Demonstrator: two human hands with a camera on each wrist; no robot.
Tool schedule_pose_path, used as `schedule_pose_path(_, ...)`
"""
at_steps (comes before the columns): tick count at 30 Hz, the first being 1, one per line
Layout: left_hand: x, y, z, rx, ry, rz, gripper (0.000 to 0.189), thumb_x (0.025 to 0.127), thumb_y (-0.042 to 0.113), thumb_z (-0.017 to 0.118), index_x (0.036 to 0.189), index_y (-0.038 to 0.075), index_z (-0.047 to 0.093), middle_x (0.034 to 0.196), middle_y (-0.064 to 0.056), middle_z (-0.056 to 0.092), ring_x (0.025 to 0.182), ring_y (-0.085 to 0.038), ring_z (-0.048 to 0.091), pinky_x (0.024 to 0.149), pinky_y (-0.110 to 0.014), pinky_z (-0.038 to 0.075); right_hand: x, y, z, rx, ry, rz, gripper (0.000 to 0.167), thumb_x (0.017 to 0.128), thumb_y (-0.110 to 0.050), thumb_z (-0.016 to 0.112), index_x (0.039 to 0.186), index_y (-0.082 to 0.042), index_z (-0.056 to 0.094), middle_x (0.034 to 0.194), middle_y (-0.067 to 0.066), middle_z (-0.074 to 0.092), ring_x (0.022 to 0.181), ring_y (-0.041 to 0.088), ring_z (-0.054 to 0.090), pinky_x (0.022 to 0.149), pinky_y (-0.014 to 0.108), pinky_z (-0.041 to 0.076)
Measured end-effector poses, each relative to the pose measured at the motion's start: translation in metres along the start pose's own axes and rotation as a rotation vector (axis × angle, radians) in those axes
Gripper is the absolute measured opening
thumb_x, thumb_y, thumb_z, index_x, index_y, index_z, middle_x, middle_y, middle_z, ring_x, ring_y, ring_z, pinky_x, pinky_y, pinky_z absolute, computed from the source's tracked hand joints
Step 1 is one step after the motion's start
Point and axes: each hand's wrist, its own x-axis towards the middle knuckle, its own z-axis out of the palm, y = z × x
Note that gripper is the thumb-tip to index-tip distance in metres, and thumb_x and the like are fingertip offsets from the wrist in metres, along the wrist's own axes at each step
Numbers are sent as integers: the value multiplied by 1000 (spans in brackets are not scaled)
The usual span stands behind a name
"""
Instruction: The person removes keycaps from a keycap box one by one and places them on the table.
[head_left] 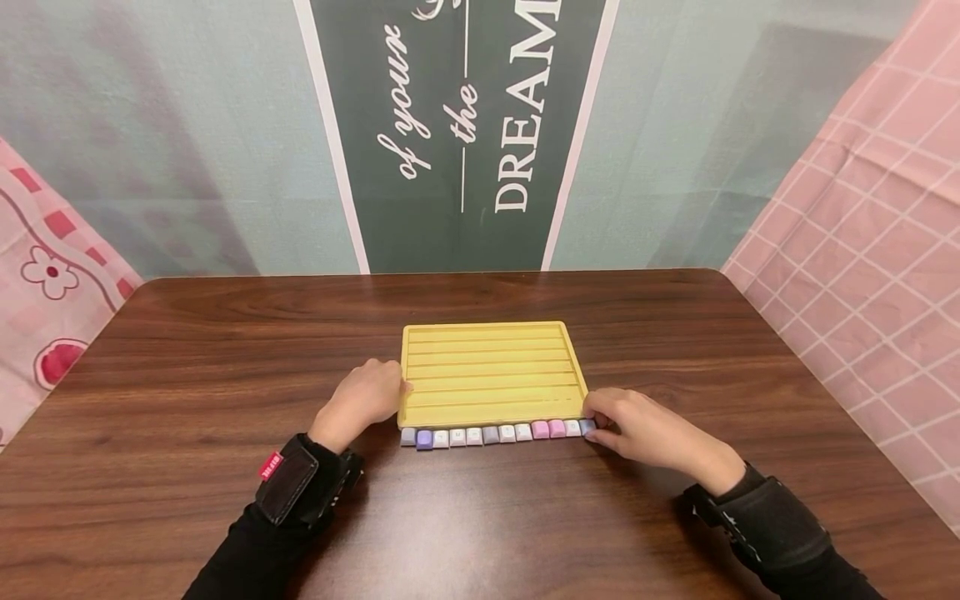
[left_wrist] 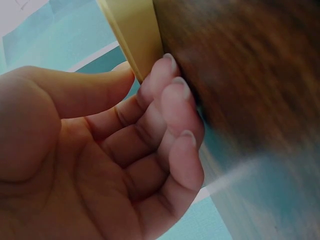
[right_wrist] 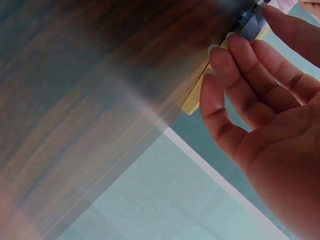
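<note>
A shallow yellow tray [head_left: 487, 360] with several long ridges lies on the table. A row of keycaps [head_left: 474, 436] in white, grey, purple and pink runs along its near edge. My left hand [head_left: 366, 393] grips the tray's left rim, thumb [left_wrist: 117, 86] at the upper edge and the other fingers curled against its side by the tabletop. At the row's right end my right hand [head_left: 645, 427] pinches a blue-grey keycap [head_left: 588, 427] between thumb and fingers. In the right wrist view that keycap [right_wrist: 253, 26] shows beside the thumb tip, close to the tray's edge.
The dark brown wooden table [head_left: 480, 517] spreads around the tray. Behind its far edge hangs a pale blue-green cloth [head_left: 675, 150] with a dark lettered panel [head_left: 450, 233]. Pink patterned cloths [head_left: 885, 208] hang at both sides.
</note>
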Motion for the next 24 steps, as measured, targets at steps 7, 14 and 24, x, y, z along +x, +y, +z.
schedule_pose_path(7,0,0,1,-3,-5,-6,22,93,16,50,74,4,55,67,-9,50,58,-21,47,55,-32,39,-1,0,0,17,2,16,14,83,-12,67,82,-15,53,69,-10,41,62,4,42,55,21,35)
schedule_pose_path(14,0,0,1,-17,-22,-16,23,94,16,50,74,5,55,63,-7,45,55,-19,44,53,-30,36,0,2,1,52,44,-18,12,83,-12,67,82,-15,55,70,-12,44,63,1,42,55,20,37)
schedule_pose_path(24,-1,0,0,-19,-20,-17,24,94,16,49,74,5,54,63,-7,44,55,-19,43,53,-30,36,4,5,-2,26,114,74,9,84,-12,66,83,-14,57,69,-12,45,59,2,41,53,21,37)
